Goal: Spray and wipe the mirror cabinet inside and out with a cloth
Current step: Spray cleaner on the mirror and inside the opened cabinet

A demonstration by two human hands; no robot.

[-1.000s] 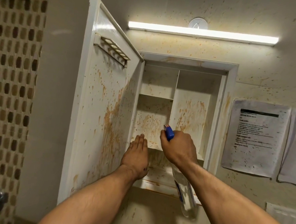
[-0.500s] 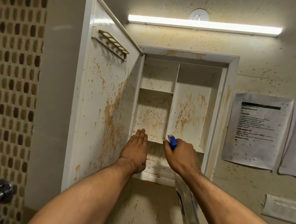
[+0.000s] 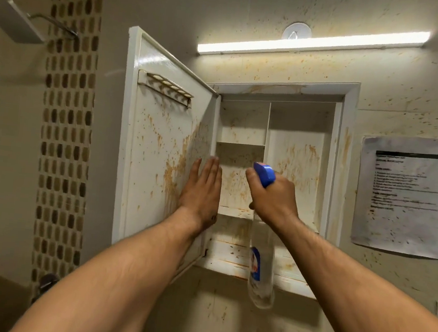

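Right hand grips spray bottle; left hand flat beside cabinet door.

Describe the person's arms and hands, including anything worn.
The left forearm and right forearm are bare and lightly haired: no sleeves, gloves, watch or rings show. The left hand bears a small dark mark at its edge near the wrist; the right hand shows none.

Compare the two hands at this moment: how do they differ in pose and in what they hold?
The left hand has straight fingers; the right hand is curled. The left hand holds nothing; the right hand grips the spray bottle by its neck. The left hand is beside the open cabinet door; the right hand is before the shelves. Both are raised, backs to the camera.
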